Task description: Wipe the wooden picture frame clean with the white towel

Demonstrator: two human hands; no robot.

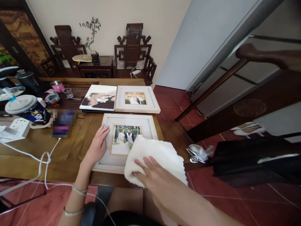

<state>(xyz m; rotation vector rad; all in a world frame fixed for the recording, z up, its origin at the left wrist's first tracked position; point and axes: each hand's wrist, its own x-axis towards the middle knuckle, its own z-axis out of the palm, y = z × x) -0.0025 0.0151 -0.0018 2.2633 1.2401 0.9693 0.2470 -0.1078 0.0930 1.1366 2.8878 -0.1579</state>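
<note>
While the left hand (100,142) lies flat on the left border of the near frame (127,119), the right hand (155,176) presses one cloth (158,150) over its lower right, grip uncertain. Beyond that frame: one far frame (154,102); each contains one photo (121,139). Left of the near frame: one mug (61,88), one clear cup (68,93), one lidded cup (39,114), contents hidden.

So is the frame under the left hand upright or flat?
Flat: the frame lies face up on the table, left hand on its edge.
</note>
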